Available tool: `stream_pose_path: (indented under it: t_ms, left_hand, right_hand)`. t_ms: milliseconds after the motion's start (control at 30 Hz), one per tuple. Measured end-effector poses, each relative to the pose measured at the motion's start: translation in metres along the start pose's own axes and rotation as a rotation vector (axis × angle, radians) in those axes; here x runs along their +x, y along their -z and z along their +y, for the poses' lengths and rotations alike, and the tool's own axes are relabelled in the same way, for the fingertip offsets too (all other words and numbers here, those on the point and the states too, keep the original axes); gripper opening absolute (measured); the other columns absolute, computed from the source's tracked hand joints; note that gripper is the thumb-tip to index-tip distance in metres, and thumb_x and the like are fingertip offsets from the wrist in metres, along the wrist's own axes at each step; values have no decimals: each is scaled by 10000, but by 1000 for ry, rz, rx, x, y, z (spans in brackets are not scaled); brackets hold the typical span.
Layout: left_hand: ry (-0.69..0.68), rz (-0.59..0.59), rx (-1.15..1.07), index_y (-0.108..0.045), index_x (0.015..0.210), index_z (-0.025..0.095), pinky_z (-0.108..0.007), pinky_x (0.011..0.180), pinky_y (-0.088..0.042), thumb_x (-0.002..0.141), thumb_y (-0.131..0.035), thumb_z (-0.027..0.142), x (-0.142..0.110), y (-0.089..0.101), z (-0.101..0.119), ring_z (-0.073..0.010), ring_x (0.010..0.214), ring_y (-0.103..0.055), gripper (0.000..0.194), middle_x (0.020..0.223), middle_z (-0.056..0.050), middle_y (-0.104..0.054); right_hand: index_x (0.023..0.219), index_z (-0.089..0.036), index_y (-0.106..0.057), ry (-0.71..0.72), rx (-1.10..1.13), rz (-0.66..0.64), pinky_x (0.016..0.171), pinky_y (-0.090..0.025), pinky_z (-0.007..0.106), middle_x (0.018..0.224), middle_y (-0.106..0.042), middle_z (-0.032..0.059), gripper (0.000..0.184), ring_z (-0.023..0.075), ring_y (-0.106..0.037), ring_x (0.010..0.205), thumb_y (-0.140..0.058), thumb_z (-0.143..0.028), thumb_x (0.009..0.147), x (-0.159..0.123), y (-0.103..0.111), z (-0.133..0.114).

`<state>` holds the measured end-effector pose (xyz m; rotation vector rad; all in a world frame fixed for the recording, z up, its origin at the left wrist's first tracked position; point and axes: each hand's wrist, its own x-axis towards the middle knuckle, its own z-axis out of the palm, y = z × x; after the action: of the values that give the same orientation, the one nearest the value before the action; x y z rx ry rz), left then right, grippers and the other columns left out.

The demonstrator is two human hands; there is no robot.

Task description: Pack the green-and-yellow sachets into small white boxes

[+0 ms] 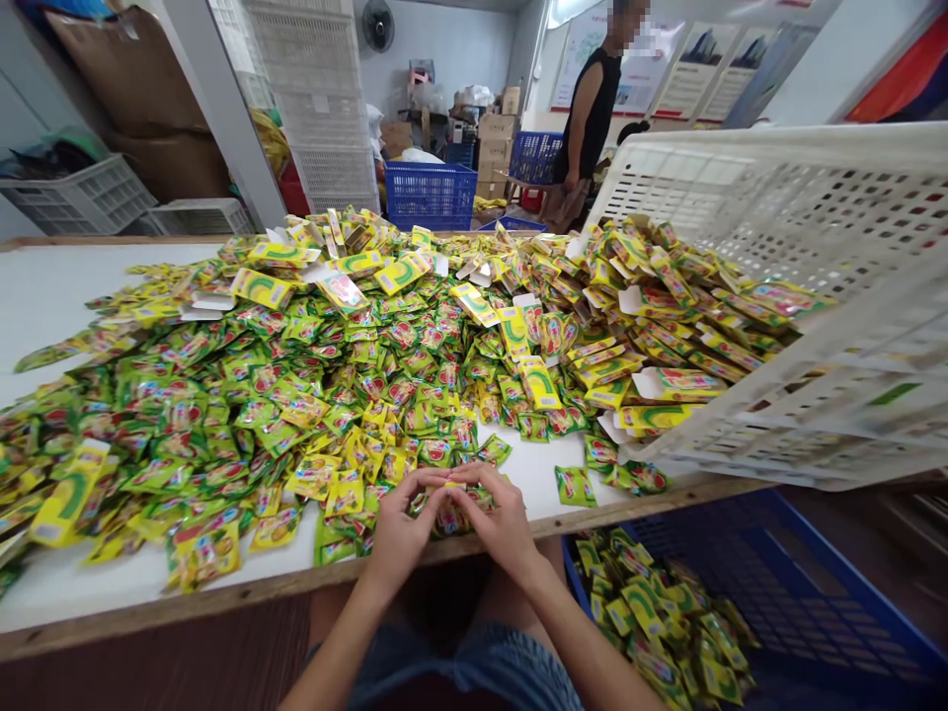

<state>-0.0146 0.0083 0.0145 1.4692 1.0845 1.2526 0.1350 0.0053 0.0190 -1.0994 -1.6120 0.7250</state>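
Both of my hands meet at the near edge of the table, thumbs and fingertips pinched together. My left hand (406,523) and my right hand (498,513) hold a small yellow packet (448,485) between them, mostly covered by the fingers. Whether it is a sachet or a flat box I cannot tell. Small green and yellow sachets (281,395) lie in a broad heap just beyond my hands. Flat yellow boxes (539,383), several with white end flaps raised, rest on the heap. One green sachet (575,486) lies right of my right hand.
A white perforated crate (804,405) lies tipped on the table at right, with yellow boxes spilling from it. Below the table's wooden edge (222,604), a blue crate (807,583) holds yellow packets. Stacked white crates (318,99) and a standing person (592,109) are beyond.
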Motion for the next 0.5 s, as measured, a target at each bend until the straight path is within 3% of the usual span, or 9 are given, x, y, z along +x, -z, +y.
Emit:
stream_pose_path:
  t_ms: [200, 367, 500]
  left_hand:
    - [44, 36, 57, -652, 868, 171, -246, 701, -489, 812, -580, 265, 4, -3, 5, -156, 750, -630, 131, 802, -29, -680]
    - [-37, 34, 14, -695, 869, 192, -309, 844, -486, 794, -614, 242, 2, 0, -12, -185, 891, -638, 121, 909, -49, -709]
    - [-99, -6, 130, -704, 938, 231, -354, 891, -486, 802, -607, 238, 0, 1, -17, -198, 934, -641, 167, 958, -48, -715]
  right_hand:
    - [880, -214, -646, -45, -77, -64, 703, -462, 284, 812, -643, 29, 129, 168, -589, 757, -535, -277, 861, 9, 4, -1]
    - [880, -217, -632, -27, -21, -43, 770, -464, 305, 857, -646, 34, 108, 179, -592, 842, -532, -255, 863, -1, 1, 9]
    - [962, -234, -624, -22, 11, -38, 798, -472, 320, 921, -653, 36, 144, 182, -598, 888, -527, -220, 857, -7, -8, 17]
